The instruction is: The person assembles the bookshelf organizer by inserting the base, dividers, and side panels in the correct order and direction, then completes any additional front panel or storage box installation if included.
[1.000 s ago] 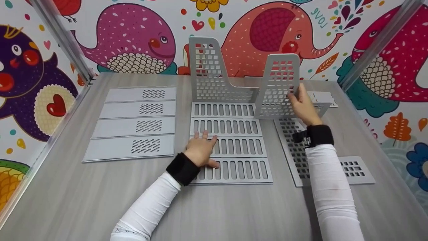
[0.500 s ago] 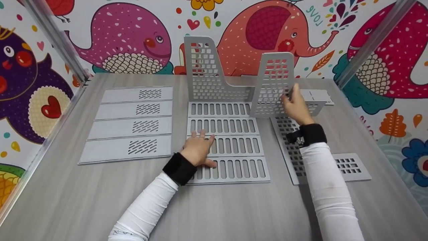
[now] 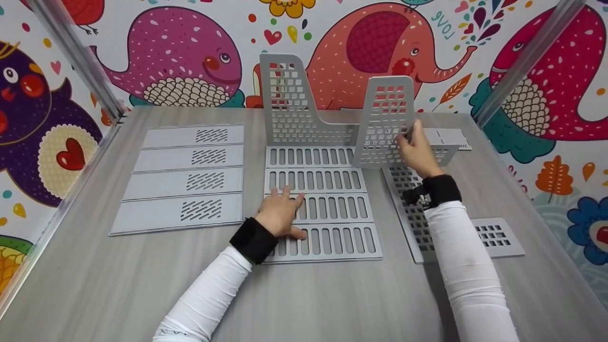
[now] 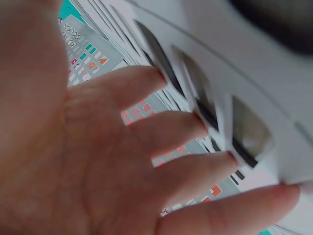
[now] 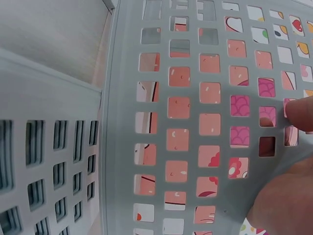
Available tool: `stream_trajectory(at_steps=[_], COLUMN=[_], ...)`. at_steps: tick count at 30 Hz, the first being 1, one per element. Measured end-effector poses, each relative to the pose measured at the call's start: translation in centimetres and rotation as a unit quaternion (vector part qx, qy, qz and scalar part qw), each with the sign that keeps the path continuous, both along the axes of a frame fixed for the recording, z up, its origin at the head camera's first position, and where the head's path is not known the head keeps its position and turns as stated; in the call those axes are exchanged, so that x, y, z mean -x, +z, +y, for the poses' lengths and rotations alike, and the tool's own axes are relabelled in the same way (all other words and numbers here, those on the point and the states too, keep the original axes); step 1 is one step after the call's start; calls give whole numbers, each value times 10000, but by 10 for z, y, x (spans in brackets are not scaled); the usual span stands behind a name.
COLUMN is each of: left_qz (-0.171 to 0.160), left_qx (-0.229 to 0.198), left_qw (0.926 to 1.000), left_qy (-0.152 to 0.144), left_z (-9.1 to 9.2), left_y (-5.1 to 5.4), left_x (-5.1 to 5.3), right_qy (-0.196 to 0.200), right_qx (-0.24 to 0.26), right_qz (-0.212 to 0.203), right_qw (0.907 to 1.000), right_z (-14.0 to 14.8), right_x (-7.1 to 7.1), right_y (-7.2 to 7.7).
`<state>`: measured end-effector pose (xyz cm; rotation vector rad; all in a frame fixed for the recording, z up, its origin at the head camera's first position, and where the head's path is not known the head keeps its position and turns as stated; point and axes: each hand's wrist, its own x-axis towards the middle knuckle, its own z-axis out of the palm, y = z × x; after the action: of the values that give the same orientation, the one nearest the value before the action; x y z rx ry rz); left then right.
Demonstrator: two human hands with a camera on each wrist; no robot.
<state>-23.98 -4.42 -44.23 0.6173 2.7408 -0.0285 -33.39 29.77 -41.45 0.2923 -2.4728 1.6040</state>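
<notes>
My left hand [image 3: 279, 213] lies with spread fingers on a flat light-grey slotted panel [image 3: 332, 223], its fingertips touching the slots in the left wrist view. At the panel's far end stands a grey perforated L-shaped side [image 3: 308, 126], upright. To its right, a second upright perforated piece [image 3: 389, 81] is gripped at its right edge by my right hand [image 3: 419, 151]. The thumb is on the face toward me; part of a digit shows through the square holes [image 5: 266, 147] in the right wrist view. Whether the two upright pieces join is hard to tell.
A ribbed grey board [image 3: 164, 180] with slanted cutouts lies on the left. At the right lie another perforated L-shaped piece [image 3: 411, 247], partly under my right arm, and a small white piece [image 3: 446, 136]. Metal posts [image 3: 71, 61] and a patterned wall stand behind the table [image 3: 304, 304].
The head view has shifted slightly, so everything appears a little further left. Both hands keep their places on the panels.
</notes>
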Motion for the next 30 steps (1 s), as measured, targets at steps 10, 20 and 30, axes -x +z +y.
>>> stream_trajectory(at_steps=[10,20,30], left_qz=[-26,-6,-35], left_qx=[71,22,44], left_qw=[10000,10000,10000], left_qy=[40,10,-12], left_z=[0,0,4], left_y=[-2,-1,-2], left_x=[0,-1,-2], right_qy=[65,125,-15], right_qx=[337,482,169], right_qz=[-239,-292,-231], right_qw=[9991,9983,9996], right_z=[-2,-4,-1], right_x=[2,4,2], right_y=[1,2,2])
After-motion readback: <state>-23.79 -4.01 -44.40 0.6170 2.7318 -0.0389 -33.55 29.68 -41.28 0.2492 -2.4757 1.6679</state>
